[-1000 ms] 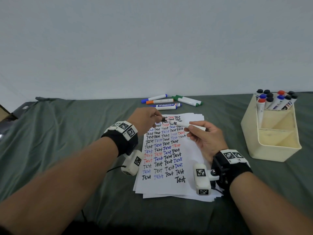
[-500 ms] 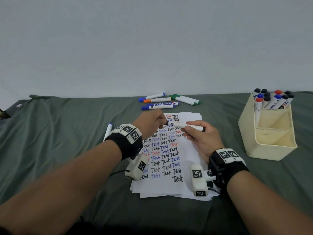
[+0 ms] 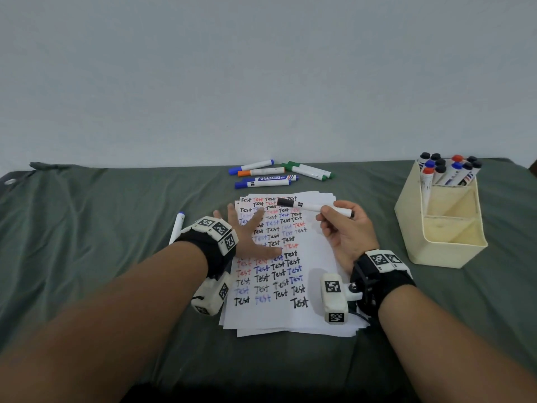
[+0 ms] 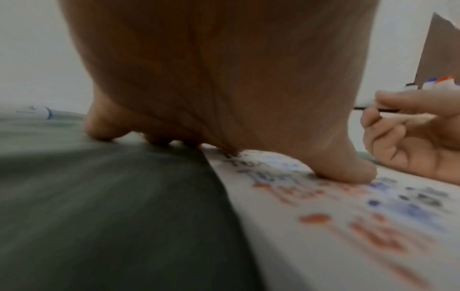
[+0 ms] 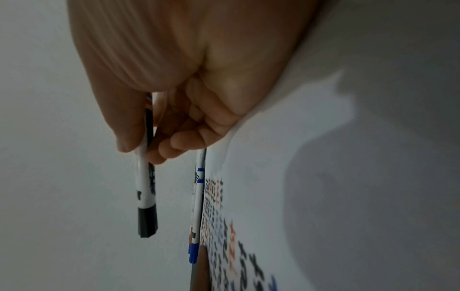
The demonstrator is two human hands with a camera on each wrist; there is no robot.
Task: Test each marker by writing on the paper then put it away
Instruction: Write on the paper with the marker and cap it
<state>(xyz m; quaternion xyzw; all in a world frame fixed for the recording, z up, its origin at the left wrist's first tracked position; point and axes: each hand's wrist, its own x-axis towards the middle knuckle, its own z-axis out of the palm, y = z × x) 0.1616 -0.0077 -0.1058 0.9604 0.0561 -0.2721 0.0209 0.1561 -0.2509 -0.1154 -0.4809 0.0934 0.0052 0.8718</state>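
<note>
A white marker (image 3: 313, 206) with its black cap (image 3: 286, 202) on is pinched by the fingers of my right hand (image 3: 327, 213), level above the top of the paper. In the right wrist view the marker (image 5: 145, 185) points away from my right hand (image 5: 149, 145), cap (image 5: 147, 222) at the far end. My left hand (image 3: 254, 229) lies flat with fingers spread on the left part of the paper stack (image 3: 316, 257), which is covered in rows of "Test". In the left wrist view the left hand's thumb (image 4: 348, 171) presses the paper (image 4: 348, 226).
A cream organiser bin (image 3: 444, 245) at the right holds several capped markers (image 3: 447, 168) in its back compartment. Several loose markers (image 3: 270, 175) lie beyond the paper. One blue-tipped marker (image 3: 177, 226) lies left of my left wrist. A green cloth (image 3: 87, 228) covers the table.
My left hand has let go of the marker's cap end, moved down and left, and spread flat on the paper. The right hand now holds the capped marker alone.
</note>
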